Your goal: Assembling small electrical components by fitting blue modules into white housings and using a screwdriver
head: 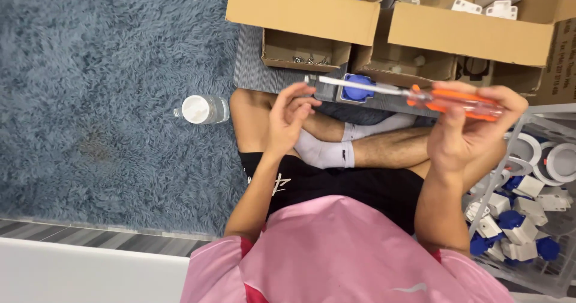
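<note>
Head view showed the right hand (465,136) gripping an orange-handled screwdriver (414,94), the left hand's (288,120) loosely curled fingers pinching its tip, cardboard boxes (303,12) beyond, a water bottle (203,109) left

The setting is a room of a home used as an improvised assembly spot: the work is done seated cross-legged on the floor, on a shaggy grey-blue carpet (108,99) bordered on the near side by grey wood-pattern flooring (90,238). Open cardboard boxes (303,12) of white and blue plastic parts stand on the far side, a white wire basket (543,273) filled with white and blue socket parts (516,228) stands at the right, and a capped water bottle (203,109) lies on the carpet at the left.
</note>
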